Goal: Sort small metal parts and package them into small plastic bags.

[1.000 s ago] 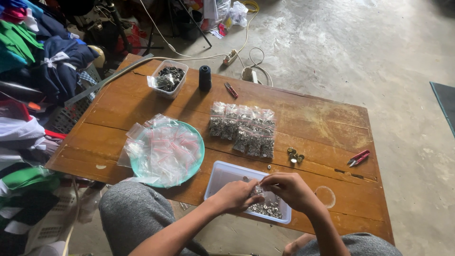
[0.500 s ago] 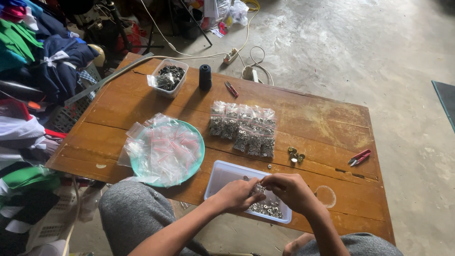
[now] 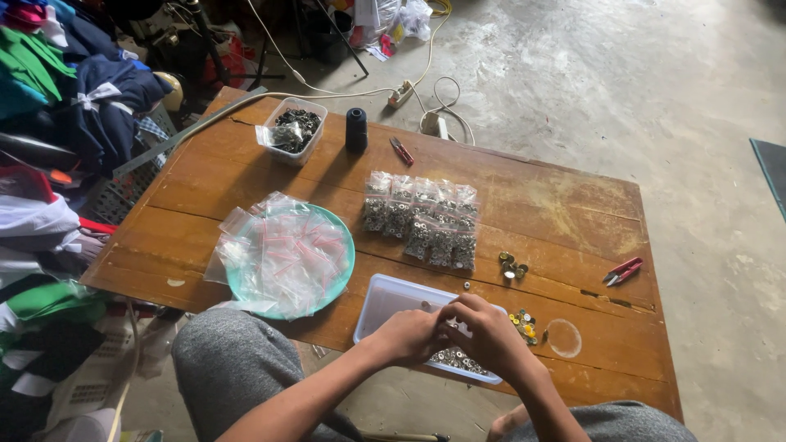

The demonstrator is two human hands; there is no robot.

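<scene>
My left hand (image 3: 409, 334) and my right hand (image 3: 483, 331) meet fingertip to fingertip over a clear plastic tub (image 3: 391, 299) at the near edge of a low wooden table (image 3: 557, 205). The tub holds small silver metal fasteners (image 3: 458, 358). Something very small is pinched between the fingers of both hands; I cannot make out what it is. Just beyond the tub lie rows of small clear bags filled with fasteners (image 3: 423, 219). A teal plate heaped with empty clear zip bags (image 3: 288, 254) sits left of the tub.
At the far side of the table are a second tub of dark fasteners (image 3: 293, 129), a black thread spool (image 3: 356, 129) and red snips (image 3: 401, 151). Loose fasteners (image 3: 512, 266), another red snips (image 3: 622, 270) and a clear lid (image 3: 563, 337) lie right. Clothes pile up at left.
Both hands stay together over the tub, with only slight finger movement. Nothing else on the table has moved.
</scene>
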